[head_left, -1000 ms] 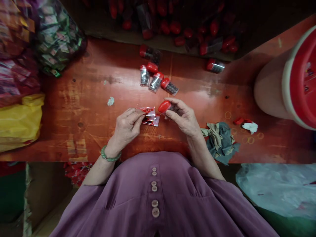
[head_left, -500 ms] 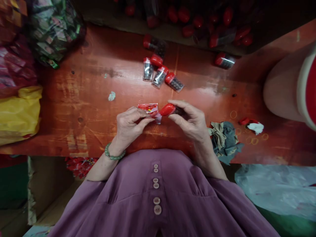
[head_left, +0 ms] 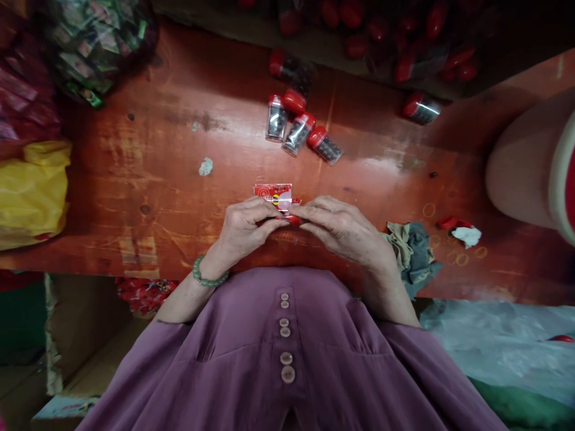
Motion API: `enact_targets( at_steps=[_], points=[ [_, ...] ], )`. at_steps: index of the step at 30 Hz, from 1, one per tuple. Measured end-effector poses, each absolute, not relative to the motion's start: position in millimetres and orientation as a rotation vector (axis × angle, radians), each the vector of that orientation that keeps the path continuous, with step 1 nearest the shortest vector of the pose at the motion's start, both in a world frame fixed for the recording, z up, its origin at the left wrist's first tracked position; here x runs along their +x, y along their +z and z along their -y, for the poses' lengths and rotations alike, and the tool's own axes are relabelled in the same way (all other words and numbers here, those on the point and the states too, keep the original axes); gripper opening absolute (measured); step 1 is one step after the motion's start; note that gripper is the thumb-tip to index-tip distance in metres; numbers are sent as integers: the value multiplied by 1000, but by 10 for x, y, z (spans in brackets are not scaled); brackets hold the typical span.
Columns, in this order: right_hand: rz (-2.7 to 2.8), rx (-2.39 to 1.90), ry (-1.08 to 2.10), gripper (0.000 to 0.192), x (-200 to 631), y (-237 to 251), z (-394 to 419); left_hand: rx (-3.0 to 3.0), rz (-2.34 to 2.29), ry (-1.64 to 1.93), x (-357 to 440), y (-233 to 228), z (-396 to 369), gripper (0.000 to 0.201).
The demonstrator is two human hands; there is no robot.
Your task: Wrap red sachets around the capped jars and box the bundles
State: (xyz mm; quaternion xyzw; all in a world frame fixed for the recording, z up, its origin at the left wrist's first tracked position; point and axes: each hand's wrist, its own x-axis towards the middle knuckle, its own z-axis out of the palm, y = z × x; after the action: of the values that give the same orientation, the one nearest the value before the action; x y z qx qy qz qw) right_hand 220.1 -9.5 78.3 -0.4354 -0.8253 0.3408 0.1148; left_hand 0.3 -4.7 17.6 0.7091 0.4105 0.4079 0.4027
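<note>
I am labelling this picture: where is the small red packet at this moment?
In the head view, the red packet is at the table's centre, pinched by the left hand and right hand, nearer than the capped vials.

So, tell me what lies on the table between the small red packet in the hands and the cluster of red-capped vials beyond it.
Head view: only bare red wooden table between red packet and vials.

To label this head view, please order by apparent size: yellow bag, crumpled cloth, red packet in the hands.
1. yellow bag, cut by the frame edge
2. crumpled cloth
3. red packet, partly hidden by left hand and right hand
</note>
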Motion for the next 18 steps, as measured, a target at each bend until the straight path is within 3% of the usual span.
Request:
enact_targets(
  at_steps=[10,18],
  points=[
    [2314,-1016,1459,32,2228,775,-81,1439,-967,760,-5,264,51,12],
    [2305,-1066,1469,25,2161,757,-63,1343,-952,578,-20,346,25,15]
  ],
)
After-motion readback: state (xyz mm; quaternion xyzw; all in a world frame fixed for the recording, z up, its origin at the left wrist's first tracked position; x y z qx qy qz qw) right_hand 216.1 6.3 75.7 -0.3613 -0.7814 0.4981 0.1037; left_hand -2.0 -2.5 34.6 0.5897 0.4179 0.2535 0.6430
